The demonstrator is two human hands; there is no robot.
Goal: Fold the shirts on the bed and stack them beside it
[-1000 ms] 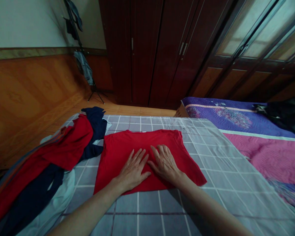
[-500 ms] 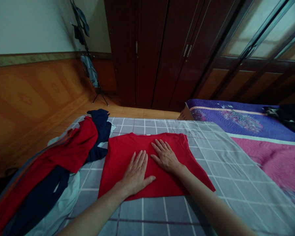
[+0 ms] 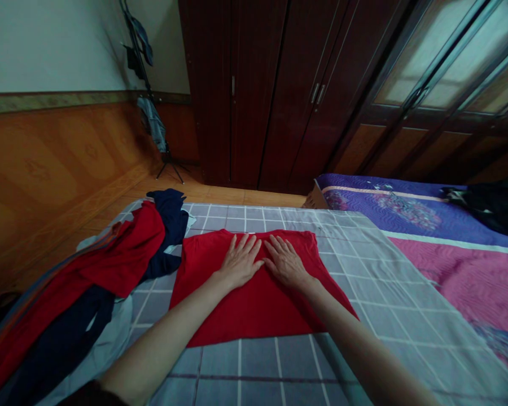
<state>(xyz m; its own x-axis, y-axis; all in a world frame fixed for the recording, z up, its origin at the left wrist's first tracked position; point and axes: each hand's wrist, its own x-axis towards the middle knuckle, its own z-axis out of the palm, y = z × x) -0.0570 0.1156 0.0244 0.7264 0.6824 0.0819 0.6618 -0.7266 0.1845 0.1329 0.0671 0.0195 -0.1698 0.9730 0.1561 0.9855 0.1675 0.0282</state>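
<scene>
A red shirt [image 3: 237,313] lies spread flat on the grey checked bed sheet [image 3: 254,372], its collar edge toward the far side. My left hand [image 3: 240,262] rests palm down on its upper middle, fingers stretched out. Just to the right, my right hand [image 3: 285,262] also lies flat on the cloth with its fingers extended. The two thumbs nearly meet. Neither hand grips anything, and the forearms hide parts of the shirt's lower sides.
On the left lies a heap of clothes [image 3: 122,248], red, navy and pale. A bed with a purple and pink quilt [image 3: 461,270] stands at the right, dark clothing [image 3: 499,208] on it. Behind are a dark wardrobe [image 3: 254,101] and a coat stand [image 3: 146,73].
My left hand has slid forward over the shirt toward the collar, coming level with my right hand. The right hand has barely moved. The view has shifted slightly.
</scene>
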